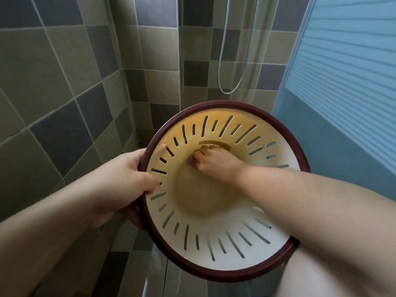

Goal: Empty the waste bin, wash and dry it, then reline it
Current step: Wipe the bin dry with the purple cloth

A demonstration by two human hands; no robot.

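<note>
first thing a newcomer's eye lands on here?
The cream slotted waste bin with its dark red rim fills the centre, mouth toward the camera. The right hand is fisted deep inside at its bottom, while the left hand grips the rim on the left. Behind, a shower hose loops down the tiled wall.

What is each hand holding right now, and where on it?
The left hand grips the waste bin by its dark rim. The right hand is curled deep inside; whether it holds anything cannot be told.
</note>
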